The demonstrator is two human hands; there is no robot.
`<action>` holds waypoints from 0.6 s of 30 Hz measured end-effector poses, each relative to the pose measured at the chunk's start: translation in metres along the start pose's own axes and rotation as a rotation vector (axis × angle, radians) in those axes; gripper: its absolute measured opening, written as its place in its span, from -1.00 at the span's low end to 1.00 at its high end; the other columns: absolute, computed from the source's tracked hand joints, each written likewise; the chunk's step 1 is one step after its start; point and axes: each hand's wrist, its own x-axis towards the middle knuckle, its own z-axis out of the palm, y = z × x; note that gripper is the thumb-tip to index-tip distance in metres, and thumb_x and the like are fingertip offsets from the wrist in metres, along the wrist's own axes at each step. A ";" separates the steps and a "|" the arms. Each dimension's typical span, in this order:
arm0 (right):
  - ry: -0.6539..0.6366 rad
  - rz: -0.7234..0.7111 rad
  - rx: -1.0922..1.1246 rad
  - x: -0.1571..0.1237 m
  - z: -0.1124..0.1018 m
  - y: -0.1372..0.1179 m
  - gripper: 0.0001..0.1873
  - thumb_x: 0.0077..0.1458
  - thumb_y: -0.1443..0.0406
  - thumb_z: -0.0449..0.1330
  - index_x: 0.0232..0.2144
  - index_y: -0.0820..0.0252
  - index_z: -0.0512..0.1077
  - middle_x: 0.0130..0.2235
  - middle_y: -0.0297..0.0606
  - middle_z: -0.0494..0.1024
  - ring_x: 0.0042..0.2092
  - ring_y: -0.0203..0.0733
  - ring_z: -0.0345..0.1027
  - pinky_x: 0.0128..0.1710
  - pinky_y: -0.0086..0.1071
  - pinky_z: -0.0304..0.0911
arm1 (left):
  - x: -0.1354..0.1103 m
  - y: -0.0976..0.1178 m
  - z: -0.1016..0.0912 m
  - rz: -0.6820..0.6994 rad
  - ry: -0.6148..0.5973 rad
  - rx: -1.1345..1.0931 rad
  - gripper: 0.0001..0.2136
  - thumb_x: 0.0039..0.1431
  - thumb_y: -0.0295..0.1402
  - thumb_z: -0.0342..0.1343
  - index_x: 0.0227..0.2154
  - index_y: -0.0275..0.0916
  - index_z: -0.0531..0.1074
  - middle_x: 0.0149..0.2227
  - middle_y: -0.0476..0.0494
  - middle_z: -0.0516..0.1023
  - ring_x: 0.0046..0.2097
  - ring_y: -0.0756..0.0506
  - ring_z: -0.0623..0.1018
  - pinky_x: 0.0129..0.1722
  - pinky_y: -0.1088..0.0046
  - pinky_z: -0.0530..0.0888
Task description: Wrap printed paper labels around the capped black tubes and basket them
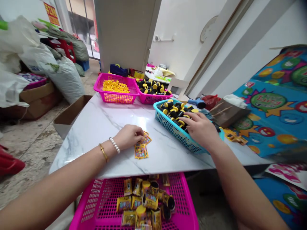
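Observation:
My left hand (130,136) rests on the marbled table with its fingers closed at the edge of a small yellow printed label (146,138). More yellow labels (141,151) lie stacked just below it. Over a teal basket (174,128) reaches my right hand (201,127), its fingers apart and touching the pieces inside. The basket holds many short black cylinders with yellow caps (174,111). Below the table edge, a pink basket (96,204) contains several similar cylinders wrapped in yellow labels (150,200).
At the table's back stand a pink basket of yellow plastic parts (115,85) and another pink basket of black cylinders (153,86). A tape dispenser (118,70) sits behind. Colourful blue boxes (271,105) are at the right, a cardboard box (69,116) and sacks (62,76) at the left.

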 end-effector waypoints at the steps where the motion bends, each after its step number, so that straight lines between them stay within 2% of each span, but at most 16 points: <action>1: -0.038 -0.035 -0.068 0.008 0.005 0.011 -0.62 0.07 0.44 0.09 -0.08 0.17 0.53 0.05 -0.10 0.49 0.08 0.11 0.29 0.10 0.02 0.22 | 0.000 -0.002 0.001 0.029 -0.014 0.066 -0.94 -0.07 -0.44 0.25 -0.50 -0.17 0.60 -0.50 -0.11 0.53 -0.46 -0.05 0.40 -0.44 0.48 0.26; 3: -0.095 -0.106 -0.121 0.016 0.013 0.024 -0.63 0.03 0.43 0.10 -0.10 0.23 0.52 0.02 -0.09 0.52 0.08 0.10 0.27 0.12 -0.03 0.21 | 0.001 -0.005 0.003 0.056 -0.053 0.175 -0.91 -0.07 -0.42 0.26 -0.44 -0.15 0.62 -0.46 -0.12 0.51 -0.44 -0.06 0.41 -0.41 0.46 0.27; 5: -0.090 -0.123 -0.133 0.017 0.016 0.027 -0.66 0.02 0.40 0.12 -0.12 0.25 0.51 -0.04 -0.08 0.54 0.06 0.09 0.28 0.12 -0.05 0.21 | 0.002 -0.006 0.004 0.060 -0.075 0.227 -0.89 -0.06 -0.42 0.26 -0.41 -0.13 0.63 -0.43 -0.12 0.50 -0.42 -0.06 0.42 -0.39 0.45 0.27; 8: -0.023 -0.019 -0.141 0.010 0.014 0.024 -0.67 0.05 0.33 0.13 -0.10 0.25 0.46 -0.11 -0.03 0.55 0.00 0.10 0.34 0.02 -0.04 0.28 | 0.002 -0.006 0.004 0.061 -0.073 0.222 -0.90 -0.02 -0.44 0.22 -0.44 -0.15 0.62 -0.44 -0.12 0.48 -0.41 -0.06 0.40 -0.37 0.45 0.26; 11: 0.083 0.094 -0.054 0.003 0.008 0.018 -0.65 0.07 0.29 0.16 -0.06 0.23 0.43 -0.10 -0.03 0.55 -0.04 0.11 0.40 -0.04 -0.06 0.32 | 0.001 -0.007 0.003 0.062 -0.007 0.212 -0.90 0.02 -0.40 0.21 -0.39 -0.15 0.61 -0.43 -0.12 0.47 -0.41 -0.05 0.38 -0.36 0.43 0.25; 13: 0.197 0.159 0.104 0.001 0.001 0.009 -0.62 0.07 0.28 0.19 -0.02 0.19 0.40 -0.07 -0.07 0.54 -0.04 0.06 0.42 0.00 -0.08 0.31 | 0.001 -0.007 0.005 0.044 0.023 0.229 -0.89 0.02 -0.37 0.23 -0.37 -0.15 0.62 -0.42 -0.12 0.45 -0.41 -0.05 0.37 -0.37 0.43 0.24; 15: 0.288 0.225 0.365 0.000 -0.005 -0.008 -0.56 0.09 0.28 0.20 0.06 0.13 0.34 -0.03 -0.13 0.52 -0.06 -0.02 0.45 0.02 -0.13 0.32 | 0.002 -0.008 0.007 0.030 0.012 0.254 -0.92 0.00 -0.37 0.24 -0.41 -0.17 0.62 -0.41 -0.12 0.44 -0.40 -0.05 0.38 -0.39 0.42 0.23; 16: 0.292 0.246 0.521 -0.002 -0.006 -0.020 -0.54 0.10 0.28 0.20 0.08 0.10 0.31 -0.01 -0.16 0.51 -0.07 -0.06 0.46 0.01 -0.16 0.33 | 0.002 -0.007 0.009 0.031 0.003 0.267 -0.94 0.00 -0.39 0.24 -0.44 -0.18 0.61 -0.41 -0.13 0.44 -0.40 -0.05 0.38 -0.38 0.42 0.24; 18: 0.199 0.256 0.812 -0.010 -0.002 -0.047 -0.57 0.12 0.27 0.19 0.06 0.07 0.30 -0.02 -0.19 0.51 -0.07 -0.10 0.47 -0.01 -0.20 0.36 | 0.002 -0.007 0.012 0.042 0.005 0.295 -0.94 0.02 -0.42 0.21 -0.48 -0.21 0.59 -0.40 -0.13 0.45 -0.38 -0.05 0.40 -0.36 0.41 0.28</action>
